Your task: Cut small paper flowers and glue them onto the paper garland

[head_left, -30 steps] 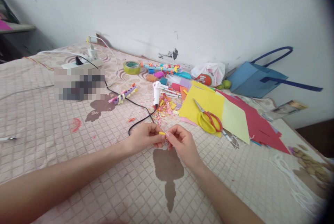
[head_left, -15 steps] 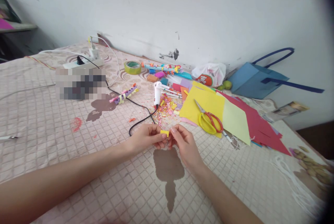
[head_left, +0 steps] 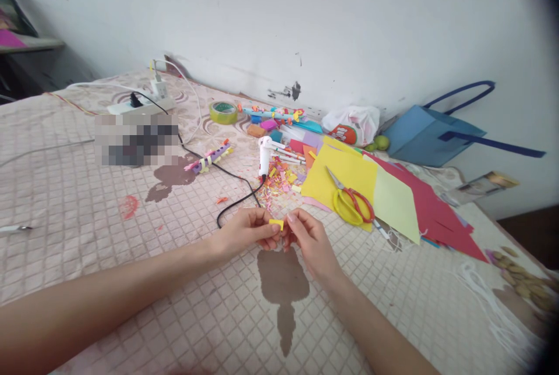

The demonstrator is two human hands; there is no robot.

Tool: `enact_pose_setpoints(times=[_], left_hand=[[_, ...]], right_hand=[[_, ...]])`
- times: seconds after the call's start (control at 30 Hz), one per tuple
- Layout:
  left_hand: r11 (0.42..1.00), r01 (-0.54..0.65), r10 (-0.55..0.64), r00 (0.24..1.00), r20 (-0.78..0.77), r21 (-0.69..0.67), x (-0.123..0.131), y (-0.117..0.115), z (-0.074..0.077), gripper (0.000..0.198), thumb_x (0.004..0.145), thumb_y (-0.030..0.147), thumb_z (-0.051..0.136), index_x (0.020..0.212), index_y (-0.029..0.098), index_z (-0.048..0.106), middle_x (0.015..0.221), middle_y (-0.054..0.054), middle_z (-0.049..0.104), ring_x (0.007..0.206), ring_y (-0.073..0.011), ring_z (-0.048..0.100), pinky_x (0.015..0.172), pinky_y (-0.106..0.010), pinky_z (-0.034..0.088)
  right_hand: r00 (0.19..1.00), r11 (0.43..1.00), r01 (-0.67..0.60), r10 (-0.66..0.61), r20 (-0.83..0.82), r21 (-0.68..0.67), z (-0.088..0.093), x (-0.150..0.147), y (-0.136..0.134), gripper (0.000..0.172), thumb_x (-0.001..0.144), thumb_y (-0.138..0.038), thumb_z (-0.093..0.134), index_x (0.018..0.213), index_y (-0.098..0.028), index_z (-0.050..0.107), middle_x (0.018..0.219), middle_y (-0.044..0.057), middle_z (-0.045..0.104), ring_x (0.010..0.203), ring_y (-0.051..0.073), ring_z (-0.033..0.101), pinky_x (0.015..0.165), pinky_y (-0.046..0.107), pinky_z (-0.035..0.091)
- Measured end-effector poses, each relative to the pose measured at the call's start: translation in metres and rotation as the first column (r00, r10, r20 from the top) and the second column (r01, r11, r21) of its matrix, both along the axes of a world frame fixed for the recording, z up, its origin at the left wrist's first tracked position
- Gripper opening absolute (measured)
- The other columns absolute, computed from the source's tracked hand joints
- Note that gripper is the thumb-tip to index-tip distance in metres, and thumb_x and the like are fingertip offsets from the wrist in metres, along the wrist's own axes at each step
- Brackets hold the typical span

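A small yellow paper strip is pinched between thumb and fingers of my left hand. My right hand is closed right beside it, thumb and fingertips together at the strip's right end. Whether the right fingers grip the paper is hard to make out. Both hands hover over the checked cloth near a brown patch. Beyond them lie a white glue gun with a black cord and a heap of coloured paper scraps. A purple decorated paper roll rests further left.
Scissors with red and yellow handles lie on yellow paper at the right. Red sheets spread beyond. At the back are tape, a blue bag and a power strip. White string lies at the right.
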State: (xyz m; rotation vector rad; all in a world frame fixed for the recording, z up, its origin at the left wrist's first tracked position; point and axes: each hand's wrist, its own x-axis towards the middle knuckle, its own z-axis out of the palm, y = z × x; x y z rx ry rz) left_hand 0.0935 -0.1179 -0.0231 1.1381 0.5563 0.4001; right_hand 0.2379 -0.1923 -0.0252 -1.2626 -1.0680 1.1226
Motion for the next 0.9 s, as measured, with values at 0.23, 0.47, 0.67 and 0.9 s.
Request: enact_pose_setpoints(times=[0.23, 0.47, 0.67, 0.9], left_hand=[[0.999, 0.009, -0.008, 1.000, -0.011, 0.054, 0.0003, -0.0005, 0.0012, 0.032, 0.068, 0.039, 0.070, 0.070, 0.010, 0.056, 0.065, -0.003, 0.064, 0.056, -0.0099, 0.058, 0.057, -0.023, 0.046], [0.998, 0.017, -0.013, 0.998, -0.064, 0.054, 0.0010, -0.0020, 0.0027, 0.035, 0.071, 0.043, 0.065, 0.071, 0.010, 0.058, 0.067, -0.005, 0.066, 0.057, -0.0108, 0.061, 0.059, -0.024, 0.049], [0.998, -0.027, 0.032, 0.995, -0.097, 0.053, 0.0016, 0.0000, 0.0025, 0.038, 0.077, 0.049, 0.056, 0.068, 0.012, 0.055, 0.062, -0.003, 0.065, 0.056, -0.0119, 0.062, 0.057, -0.023, 0.049], [0.993, 0.003, 0.006, 0.997, -0.074, 0.118, -0.0001, 0.0013, -0.0018, 0.032, 0.073, 0.042, 0.063, 0.071, 0.011, 0.056, 0.063, -0.002, 0.063, 0.055, -0.0100, 0.059, 0.057, -0.022, 0.048]], right_hand=[[0.995, 1.000, -0.019, 0.020, 0.098, -0.003, 0.0004, 0.0015, -0.0004, 0.022, 0.081, -0.038, 0.058, 0.074, -0.018, 0.053, 0.062, -0.003, 0.053, 0.049, 0.009, 0.048, 0.045, 0.021, 0.040], [0.982, 0.999, 0.035, -0.037, 0.188, 0.016, 0.0008, 0.0020, -0.0017, 0.020, 0.082, -0.032, 0.055, 0.068, -0.019, 0.049, 0.057, -0.005, 0.048, 0.045, 0.009, 0.043, 0.043, 0.021, 0.036], [0.984, 0.999, 0.046, -0.046, 0.170, 0.002, -0.0024, 0.0043, -0.0017, 0.021, 0.082, -0.031, 0.054, 0.067, -0.020, 0.046, 0.054, -0.006, 0.044, 0.043, 0.008, 0.039, 0.041, 0.020, 0.032], [0.995, 1.000, 0.019, -0.017, 0.102, -0.022, -0.0005, 0.0021, -0.0023, 0.024, 0.083, -0.037, 0.054, 0.068, -0.019, 0.048, 0.055, -0.006, 0.047, 0.044, 0.008, 0.043, 0.042, 0.020, 0.037]])
